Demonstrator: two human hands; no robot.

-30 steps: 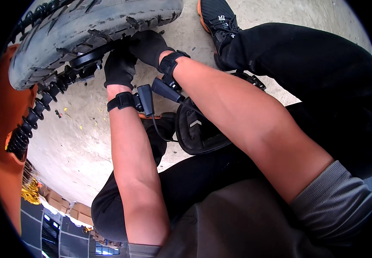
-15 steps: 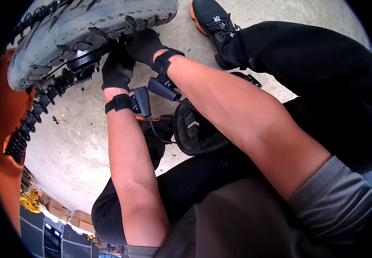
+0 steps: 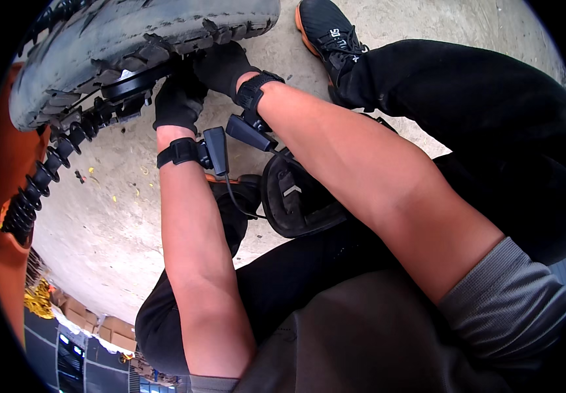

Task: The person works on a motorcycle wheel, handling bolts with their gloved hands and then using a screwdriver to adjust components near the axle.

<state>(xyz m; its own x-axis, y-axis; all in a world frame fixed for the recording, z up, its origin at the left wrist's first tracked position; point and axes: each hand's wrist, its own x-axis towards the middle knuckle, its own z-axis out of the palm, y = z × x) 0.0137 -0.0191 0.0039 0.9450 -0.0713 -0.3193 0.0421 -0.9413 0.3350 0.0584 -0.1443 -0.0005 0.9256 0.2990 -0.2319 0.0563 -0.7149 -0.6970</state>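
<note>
Curving beside left hand (image 3: 178, 105) and right hand (image 3: 224, 68), tire (image 3: 126, 46), grip clenched or not, cannot tell

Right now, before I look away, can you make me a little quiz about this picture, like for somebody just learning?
1. What colour are the gloves on the left hand and right hand? A) yellow B) black C) orange
2. True or false: in the picture, the lower spring is left of both hands.
3. Fill in: both hands are right by the big grey ____.

Key: 1. B, black. 2. True. 3. Tyre.
</note>
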